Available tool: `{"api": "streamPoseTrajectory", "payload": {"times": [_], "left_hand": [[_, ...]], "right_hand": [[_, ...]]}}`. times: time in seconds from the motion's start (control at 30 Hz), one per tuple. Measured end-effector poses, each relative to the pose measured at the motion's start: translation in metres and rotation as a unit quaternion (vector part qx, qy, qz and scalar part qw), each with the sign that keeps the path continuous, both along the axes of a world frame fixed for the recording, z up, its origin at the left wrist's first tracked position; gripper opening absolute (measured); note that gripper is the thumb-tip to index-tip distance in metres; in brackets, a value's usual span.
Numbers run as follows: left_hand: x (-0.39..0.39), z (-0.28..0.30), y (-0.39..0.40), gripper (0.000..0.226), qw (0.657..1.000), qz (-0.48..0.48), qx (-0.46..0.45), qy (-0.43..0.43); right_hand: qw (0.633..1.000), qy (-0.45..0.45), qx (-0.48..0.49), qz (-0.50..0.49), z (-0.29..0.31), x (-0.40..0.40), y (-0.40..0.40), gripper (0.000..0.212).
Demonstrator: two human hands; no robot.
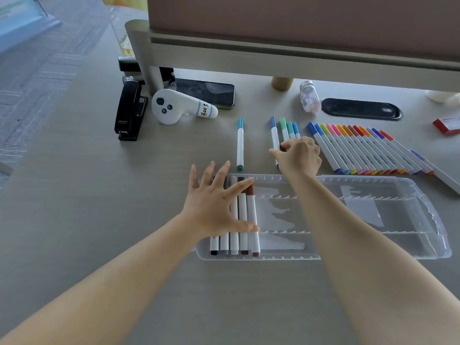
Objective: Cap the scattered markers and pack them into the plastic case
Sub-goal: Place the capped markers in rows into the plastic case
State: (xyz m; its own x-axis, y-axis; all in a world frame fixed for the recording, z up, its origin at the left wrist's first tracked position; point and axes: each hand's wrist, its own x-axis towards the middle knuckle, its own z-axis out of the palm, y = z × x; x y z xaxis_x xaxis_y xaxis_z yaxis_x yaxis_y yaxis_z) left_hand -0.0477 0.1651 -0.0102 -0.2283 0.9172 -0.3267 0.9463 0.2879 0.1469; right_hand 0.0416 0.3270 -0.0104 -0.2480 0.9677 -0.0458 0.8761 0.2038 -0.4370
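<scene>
A clear plastic case [398, 220] lies open on the desk in front of me. Several capped markers in black, grey and brown [245, 220] fill its left end. My left hand [216, 205] rests flat on them with fingers spread. Beyond the case, my right hand [300, 155] curls over a small group of blue and green markers [286, 130], pinching them between thumb and fingers. A lone teal marker [240, 144] lies to their left. To the right, a long row of capped coloured markers [368, 148] lies side by side.
A black stapler [129, 113], a white controller [174, 107] and a phone [204, 90] sit at the back left. A small glass jar [309, 97], a black oval cable port [361, 108] and a red box [446, 125] are at the back right, under a raised shelf [273, 56].
</scene>
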Motion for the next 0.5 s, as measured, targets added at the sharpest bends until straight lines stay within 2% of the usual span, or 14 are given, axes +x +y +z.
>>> {"api": "streamPoseTrajectory", "payload": {"times": [0.3,0.5], "left_hand": [[-0.001,0.000,0.000,0.100,1.000,-0.008,-0.018,0.012],[0.001,0.002,0.002,0.098,1.000,0.008,-0.016,-0.008]], "right_hand": [[0.997,0.034,0.015,-0.070,-0.001,-0.003,0.005,0.032],[0.987,0.107,-0.037,-0.116,0.012,0.003,0.005,0.027]]}}
